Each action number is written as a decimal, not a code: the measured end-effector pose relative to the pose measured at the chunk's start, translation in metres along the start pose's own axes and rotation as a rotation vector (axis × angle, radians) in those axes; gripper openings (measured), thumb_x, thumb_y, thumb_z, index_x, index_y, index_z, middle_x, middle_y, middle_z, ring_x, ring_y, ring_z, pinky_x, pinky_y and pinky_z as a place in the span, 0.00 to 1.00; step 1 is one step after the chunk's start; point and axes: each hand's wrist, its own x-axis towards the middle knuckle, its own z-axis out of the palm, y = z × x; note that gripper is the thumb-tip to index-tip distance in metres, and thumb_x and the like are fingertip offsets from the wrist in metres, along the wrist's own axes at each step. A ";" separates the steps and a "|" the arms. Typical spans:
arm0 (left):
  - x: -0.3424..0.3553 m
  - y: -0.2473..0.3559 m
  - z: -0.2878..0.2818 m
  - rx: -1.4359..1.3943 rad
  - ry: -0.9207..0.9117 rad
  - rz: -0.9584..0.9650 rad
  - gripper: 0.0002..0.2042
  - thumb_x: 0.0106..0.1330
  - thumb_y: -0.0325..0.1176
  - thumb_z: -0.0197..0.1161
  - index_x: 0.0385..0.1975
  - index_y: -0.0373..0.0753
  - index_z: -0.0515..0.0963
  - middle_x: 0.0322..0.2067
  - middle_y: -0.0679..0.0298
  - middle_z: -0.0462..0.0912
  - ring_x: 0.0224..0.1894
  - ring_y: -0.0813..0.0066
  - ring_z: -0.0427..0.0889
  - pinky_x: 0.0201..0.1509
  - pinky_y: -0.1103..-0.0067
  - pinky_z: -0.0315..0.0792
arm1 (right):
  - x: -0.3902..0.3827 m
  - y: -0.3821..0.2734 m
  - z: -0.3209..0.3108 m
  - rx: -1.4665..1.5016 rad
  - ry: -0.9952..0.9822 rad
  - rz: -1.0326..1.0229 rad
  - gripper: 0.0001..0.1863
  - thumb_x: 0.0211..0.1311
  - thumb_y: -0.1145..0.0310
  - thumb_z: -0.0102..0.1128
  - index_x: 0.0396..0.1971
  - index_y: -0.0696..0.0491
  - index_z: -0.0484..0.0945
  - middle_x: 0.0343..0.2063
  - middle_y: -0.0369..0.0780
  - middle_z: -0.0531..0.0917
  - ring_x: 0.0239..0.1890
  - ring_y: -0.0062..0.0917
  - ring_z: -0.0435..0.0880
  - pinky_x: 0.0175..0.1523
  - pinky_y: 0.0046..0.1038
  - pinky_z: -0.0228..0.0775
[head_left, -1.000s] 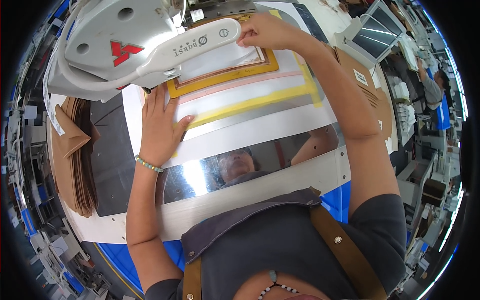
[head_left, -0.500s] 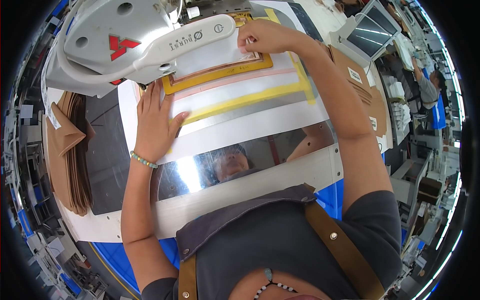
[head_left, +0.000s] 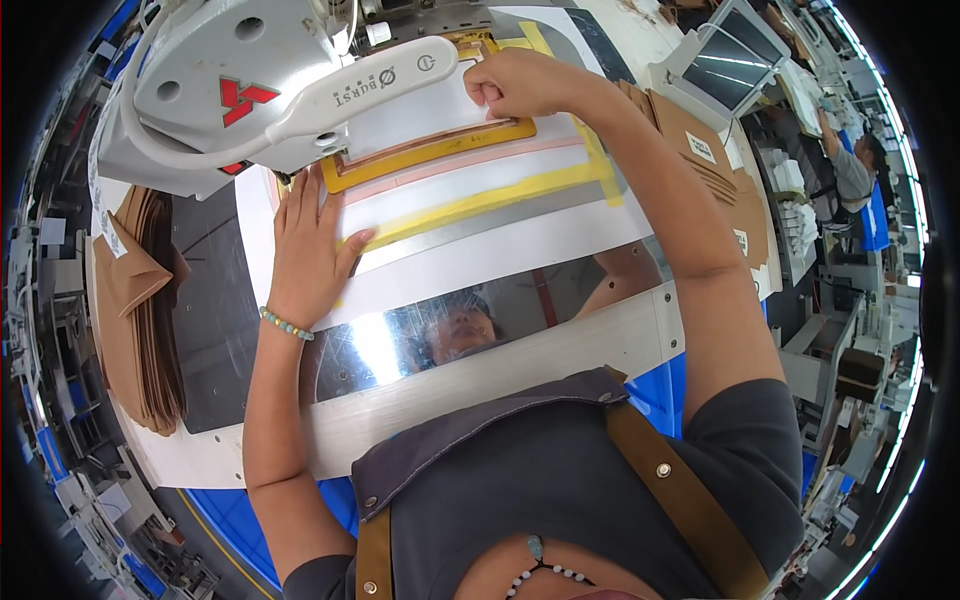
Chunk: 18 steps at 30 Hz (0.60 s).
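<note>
My left hand [head_left: 305, 250] lies flat, fingers stretched, on a white board [head_left: 450, 240] with yellow and pink tape strips, its fingertips beside a yellow frame [head_left: 430, 155] under the white sewing machine head [head_left: 210, 90]. My right hand [head_left: 510, 85] is curled, fingertips down on the white piece [head_left: 400, 125] inside the frame, near its right end; whatever they pinch is too small to make out. The machine's long white arm piece [head_left: 370, 85] reaches over the frame, partly hiding it.
Brown folded pieces [head_left: 145, 330] stack at left, more brown card [head_left: 690, 145] at right. A screen [head_left: 730, 65] stands at back right. A polished metal plate [head_left: 530, 300] runs along the front. A co-worker [head_left: 855, 170] is at far right.
My right hand has moved slightly down and left along the frame's right end, fingers still curled. My left hand stays flat. The whole view has shifted a little.
</note>
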 end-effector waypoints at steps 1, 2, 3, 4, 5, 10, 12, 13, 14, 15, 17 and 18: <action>0.000 0.001 -0.001 -0.001 0.000 0.002 0.37 0.78 0.57 0.55 0.76 0.33 0.64 0.78 0.40 0.58 0.82 0.42 0.52 0.84 0.56 0.45 | 0.002 0.002 0.000 0.000 0.001 0.002 0.07 0.55 0.75 0.72 0.31 0.54 0.80 0.21 0.37 0.81 0.27 0.27 0.81 0.36 0.34 0.71; 0.001 0.002 -0.003 -0.007 -0.001 0.003 0.37 0.78 0.57 0.54 0.76 0.33 0.64 0.78 0.40 0.58 0.82 0.42 0.52 0.84 0.56 0.45 | 0.005 0.000 0.000 -0.031 -0.017 0.004 0.07 0.55 0.75 0.72 0.30 0.54 0.80 0.21 0.37 0.80 0.27 0.28 0.80 0.35 0.34 0.71; 0.001 0.003 -0.003 -0.015 -0.002 0.005 0.37 0.79 0.57 0.54 0.76 0.33 0.64 0.78 0.40 0.58 0.82 0.42 0.52 0.84 0.56 0.46 | 0.007 -0.001 0.000 -0.061 -0.036 0.007 0.07 0.54 0.75 0.71 0.29 0.54 0.80 0.20 0.37 0.80 0.26 0.29 0.80 0.35 0.35 0.70; 0.001 0.004 -0.002 -0.017 -0.001 0.006 0.37 0.79 0.57 0.54 0.76 0.33 0.64 0.78 0.40 0.58 0.82 0.42 0.52 0.84 0.56 0.46 | 0.009 -0.001 -0.001 -0.063 -0.037 0.009 0.07 0.54 0.75 0.71 0.29 0.54 0.80 0.20 0.37 0.80 0.26 0.29 0.80 0.35 0.35 0.70; 0.001 0.002 -0.001 -0.001 -0.002 0.008 0.37 0.79 0.57 0.54 0.76 0.33 0.64 0.78 0.40 0.58 0.82 0.42 0.52 0.84 0.56 0.46 | 0.012 -0.009 -0.006 -0.113 -0.114 0.065 0.07 0.54 0.76 0.71 0.28 0.54 0.80 0.24 0.38 0.82 0.30 0.30 0.82 0.37 0.34 0.72; -0.002 0.001 -0.003 -0.004 0.005 -0.006 0.36 0.79 0.56 0.54 0.75 0.33 0.66 0.78 0.40 0.58 0.82 0.41 0.52 0.84 0.55 0.46 | 0.016 -0.019 -0.003 -0.236 -0.246 0.082 0.03 0.55 0.79 0.66 0.27 0.55 0.81 0.39 0.42 0.84 0.48 0.35 0.82 0.48 0.37 0.76; 0.000 0.000 -0.003 -0.032 0.024 0.010 0.36 0.78 0.56 0.55 0.74 0.32 0.67 0.78 0.40 0.58 0.81 0.41 0.52 0.84 0.55 0.46 | 0.005 -0.027 0.002 -0.312 -0.159 0.015 0.04 0.58 0.80 0.61 0.28 0.56 0.82 0.49 0.44 0.81 0.59 0.37 0.76 0.57 0.40 0.76; 0.000 -0.001 0.000 -0.039 0.025 -0.001 0.36 0.78 0.56 0.55 0.74 0.32 0.67 0.78 0.40 0.58 0.81 0.41 0.52 0.84 0.55 0.46 | 0.003 -0.026 0.005 -0.317 -0.169 0.009 0.04 0.58 0.80 0.61 0.28 0.56 0.82 0.49 0.44 0.81 0.59 0.37 0.76 0.57 0.40 0.76; 0.000 -0.003 0.001 -0.025 0.027 0.015 0.36 0.78 0.56 0.55 0.73 0.32 0.67 0.78 0.40 0.58 0.81 0.41 0.52 0.83 0.55 0.46 | 0.001 -0.025 0.009 -0.448 -0.126 -0.005 0.05 0.59 0.79 0.62 0.32 0.57 0.86 0.56 0.44 0.80 0.62 0.37 0.76 0.58 0.40 0.78; 0.001 -0.004 0.002 -0.010 0.029 0.031 0.36 0.78 0.56 0.56 0.73 0.32 0.68 0.78 0.40 0.58 0.81 0.41 0.53 0.83 0.54 0.46 | -0.002 -0.024 0.011 -0.578 -0.081 -0.021 0.09 0.60 0.78 0.63 0.37 0.58 0.90 0.63 0.45 0.79 0.65 0.37 0.75 0.58 0.40 0.81; 0.001 -0.004 0.001 -0.016 0.039 0.029 0.35 0.77 0.56 0.57 0.72 0.32 0.69 0.78 0.40 0.58 0.81 0.41 0.53 0.83 0.54 0.46 | 0.004 -0.019 0.000 -0.566 -0.046 -0.030 0.10 0.61 0.77 0.62 0.39 0.59 0.90 0.60 0.47 0.80 0.64 0.39 0.76 0.60 0.41 0.80; 0.002 -0.004 0.001 -0.016 0.049 0.035 0.35 0.77 0.56 0.57 0.71 0.32 0.70 0.78 0.40 0.59 0.81 0.41 0.53 0.83 0.54 0.47 | 0.006 -0.017 -0.006 -0.551 -0.003 -0.034 0.11 0.62 0.77 0.61 0.41 0.61 0.89 0.58 0.49 0.82 0.63 0.41 0.78 0.61 0.41 0.79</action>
